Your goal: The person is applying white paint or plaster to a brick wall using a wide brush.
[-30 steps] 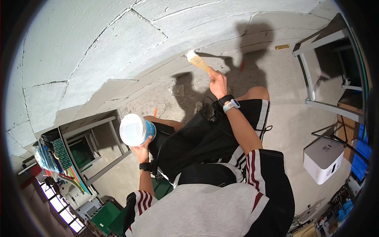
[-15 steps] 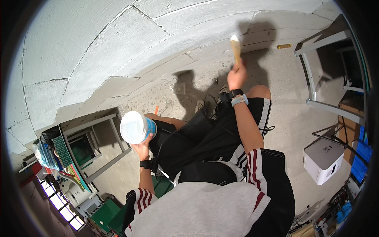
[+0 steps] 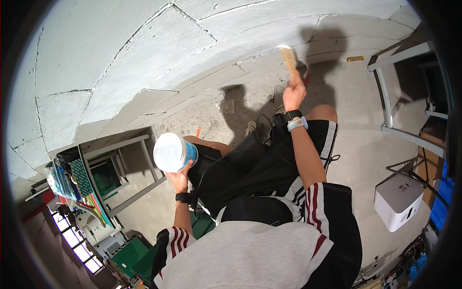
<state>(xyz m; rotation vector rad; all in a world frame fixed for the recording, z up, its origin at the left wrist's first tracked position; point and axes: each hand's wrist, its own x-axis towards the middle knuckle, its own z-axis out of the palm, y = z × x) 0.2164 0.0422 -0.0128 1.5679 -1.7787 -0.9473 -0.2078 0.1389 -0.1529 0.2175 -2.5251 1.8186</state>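
Observation:
My right hand (image 3: 294,95) is closed round the handle of a paintbrush (image 3: 289,60). White paint covers the bristle tips, which meet the lower part of the block wall (image 3: 144,53); whether they press on it I cannot tell. Much of the wall's upper area looks white, while lower blocks are greyer. At the left, my left hand (image 3: 180,178) grips a white plastic bucket (image 3: 169,153) with a blue label by its side and lower edge. The bucket is tilted beside my left knee, and its inside looks white.
Metal-framed tables stand on the left (image 3: 137,192) and right (image 3: 414,130). A white box-shaped device (image 3: 397,204) sits on the floor at right, near a black stand. A yellow spirit level (image 3: 355,59) lies by the wall's foot. A black cable (image 3: 263,130) hangs across my lap.
The brush has swung a little to the left relative to my hand, its tip sweeping along the wall. The whole view has shifted slightly; my left hand still holds the bucket.

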